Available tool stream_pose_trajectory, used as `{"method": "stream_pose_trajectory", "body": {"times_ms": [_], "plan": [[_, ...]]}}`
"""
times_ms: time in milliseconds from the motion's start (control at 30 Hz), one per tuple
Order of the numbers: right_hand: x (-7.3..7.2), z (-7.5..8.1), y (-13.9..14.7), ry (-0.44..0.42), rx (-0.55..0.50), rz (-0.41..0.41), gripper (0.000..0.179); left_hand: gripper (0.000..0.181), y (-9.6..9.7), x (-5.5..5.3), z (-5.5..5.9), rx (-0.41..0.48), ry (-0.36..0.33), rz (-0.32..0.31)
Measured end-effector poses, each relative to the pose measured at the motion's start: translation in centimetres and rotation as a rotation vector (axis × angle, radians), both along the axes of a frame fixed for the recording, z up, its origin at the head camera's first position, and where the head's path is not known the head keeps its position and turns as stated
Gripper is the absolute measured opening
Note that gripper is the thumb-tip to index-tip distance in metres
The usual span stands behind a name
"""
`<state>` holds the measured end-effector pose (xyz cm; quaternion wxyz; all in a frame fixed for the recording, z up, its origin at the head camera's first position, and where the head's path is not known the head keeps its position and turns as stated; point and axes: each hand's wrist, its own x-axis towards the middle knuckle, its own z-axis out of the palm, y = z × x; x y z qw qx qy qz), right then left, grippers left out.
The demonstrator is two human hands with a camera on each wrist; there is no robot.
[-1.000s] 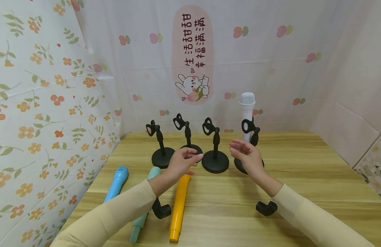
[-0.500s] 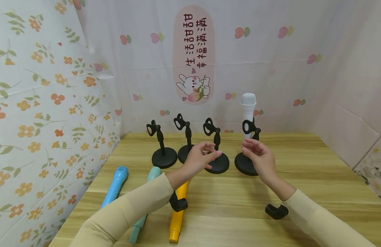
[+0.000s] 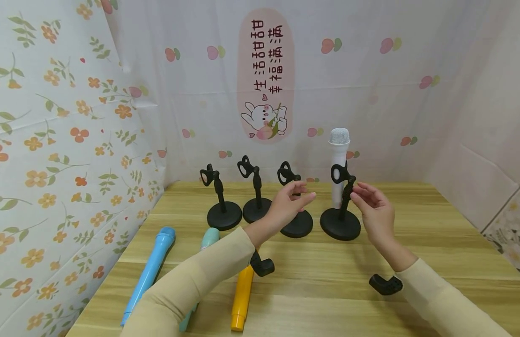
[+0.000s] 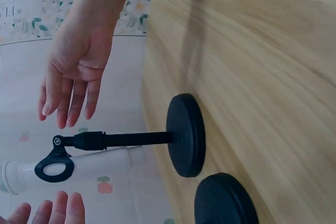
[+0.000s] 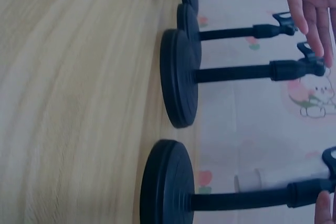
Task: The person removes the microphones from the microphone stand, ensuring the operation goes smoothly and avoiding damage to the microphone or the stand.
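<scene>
A white microphone (image 3: 339, 150) stands nearly upright in the clip of the rightmost black microphone stand (image 3: 342, 224). My right hand (image 3: 375, 215) is just right of that stand's neck, fingers loosely bent and holding nothing. In the left wrist view, the right hand's fingertips (image 4: 62, 121) are close to the clip joint, with a small gap. My left hand (image 3: 290, 203) is left of the same stand with thumb and fingers apart, overlapping the neighbouring stand (image 3: 297, 225) in the head view. Only its fingertips (image 4: 59, 211) show in the left wrist view.
Two more black stands, the nearer-left one (image 3: 224, 215) and another (image 3: 257, 209), are to the left. On the wooden table (image 3: 319, 299) lie a blue microphone (image 3: 150, 267), a green microphone (image 3: 210, 236) and a yellow microphone (image 3: 242, 299), partly under my left sleeve.
Both hands have moved right. The left hand went from over the yellow microphone to near the rightmost stand; the right hand passed from in front of that stand to its right side.
</scene>
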<state>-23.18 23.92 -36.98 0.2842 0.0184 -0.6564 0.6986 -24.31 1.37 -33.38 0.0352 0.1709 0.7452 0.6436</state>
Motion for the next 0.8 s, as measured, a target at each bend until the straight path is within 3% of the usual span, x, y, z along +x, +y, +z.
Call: {"method": "stream_pose_trajectory", "body": {"times_ms": [133,333,500,800], "plan": [[-0.1,0.2,0.5,-0.016,0.011,-0.038,0.034,0.045,1.3,-0.7,0.4,0.014,0.012,-0.005],[-0.8,0.1,1.1,-0.083,-0.018,-0.03,0.032,0.05,2.9,-1.8,1.0,-0.035,0.056,0.028],[-1.3,-0.1,1.5,-0.134,-0.021,-0.02,0.034,0.051,4.0,-2.8,1.4,-0.016,0.087,0.051],[-2.2,-0.9,1.9,-0.196,-0.052,0.057,0.031,0.057,5.6,-4.5,2.2,0.021,0.07,0.092]]}}
